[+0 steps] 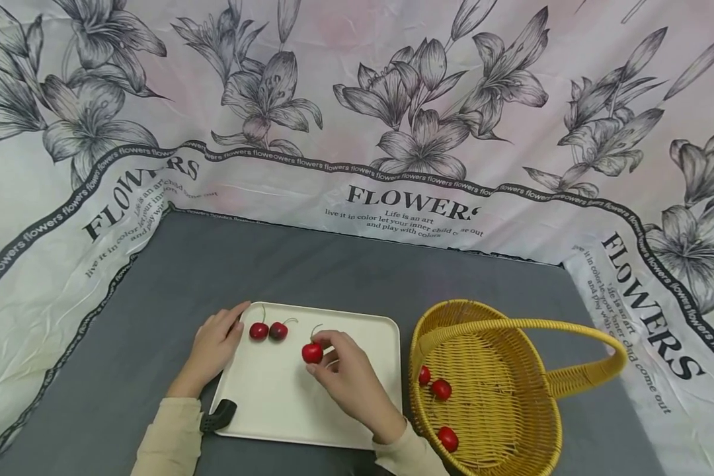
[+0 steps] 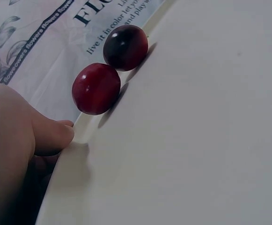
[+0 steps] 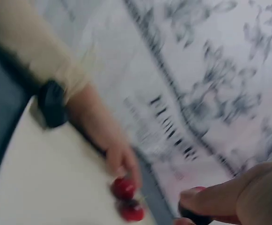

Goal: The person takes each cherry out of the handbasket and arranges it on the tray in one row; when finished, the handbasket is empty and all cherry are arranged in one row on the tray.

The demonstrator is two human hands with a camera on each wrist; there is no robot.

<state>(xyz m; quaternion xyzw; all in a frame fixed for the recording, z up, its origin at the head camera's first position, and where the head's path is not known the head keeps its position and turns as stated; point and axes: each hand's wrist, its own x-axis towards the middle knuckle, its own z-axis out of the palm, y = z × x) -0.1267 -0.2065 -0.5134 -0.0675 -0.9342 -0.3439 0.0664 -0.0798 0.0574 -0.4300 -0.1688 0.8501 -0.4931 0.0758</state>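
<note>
In the head view my right hand (image 1: pixel 354 380) pinches a red cherry (image 1: pixel 312 353) between thumb and fingers, its thin stem pointing up, over the middle of a cream tray (image 1: pixel 274 406). My left hand (image 1: pixel 214 340) grips the tray's left edge; the left wrist view shows its thumb (image 2: pixel 56 136) on the rim and other fingers below. Two more cherries lie side by side near the tray's far left corner: a red one (image 1: pixel 258 331) and a darker one (image 1: pixel 278 331), both with stems. The right wrist view is blurred, with the held cherry (image 3: pixel 194 213) partly behind my fingers.
Right of the tray stands a yellow woven basket (image 1: pixel 556 423) with a tall arched handle (image 1: pixel 589 334). Inside are three cherries (image 1: pixel 441 389) along its left side. A grey cloth (image 1: pixel 309 264) covers the table, and flower-printed fabric (image 1: pixel 262 178) rises behind and at both sides.
</note>
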